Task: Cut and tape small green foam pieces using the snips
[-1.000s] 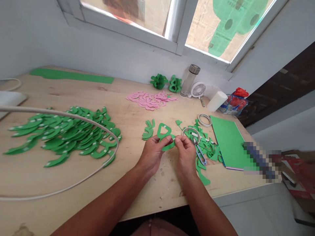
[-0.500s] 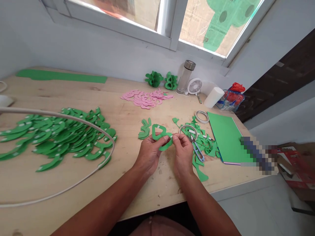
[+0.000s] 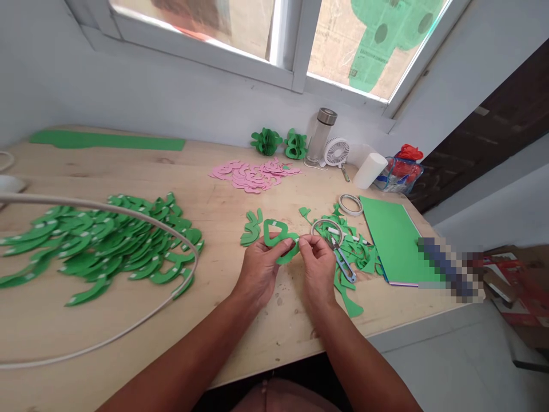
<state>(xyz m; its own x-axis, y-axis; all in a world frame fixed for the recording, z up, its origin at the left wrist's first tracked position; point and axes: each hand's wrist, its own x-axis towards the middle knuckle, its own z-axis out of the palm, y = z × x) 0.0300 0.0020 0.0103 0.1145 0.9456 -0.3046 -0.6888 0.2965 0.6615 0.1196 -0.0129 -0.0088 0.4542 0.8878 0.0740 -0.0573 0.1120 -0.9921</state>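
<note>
My left hand (image 3: 261, 266) pinches a green paper cutout (image 3: 270, 233) shaped with loops, which bears small white patches like tape. At its right edge, the fingertips of my right hand (image 3: 316, 257) are closed on the same cutout, beside a white patch. Whether a bit of tape sits between those fingertips is too small to see. Just beyond my left hand lies a small stack of green cutouts (image 3: 251, 229). Right of my right hand are green paper scraps (image 3: 362, 252), a tape roll (image 3: 327, 230) and blue-handled thread snips (image 3: 344, 264).
A large heap of taped green cutouts (image 3: 124, 240) spreads at left, with a pale cable (image 3: 141, 319) curving over it. Pink cutouts (image 3: 253, 176), a glass bottle (image 3: 321, 137), a small fan (image 3: 337, 152) and a white roll (image 3: 370, 171) stand farther back. Green sheets (image 3: 392, 240) lie right.
The view has shifted slightly, so the background sits a little lower. Both hands keep nearly the same grip on the green cutout.
</note>
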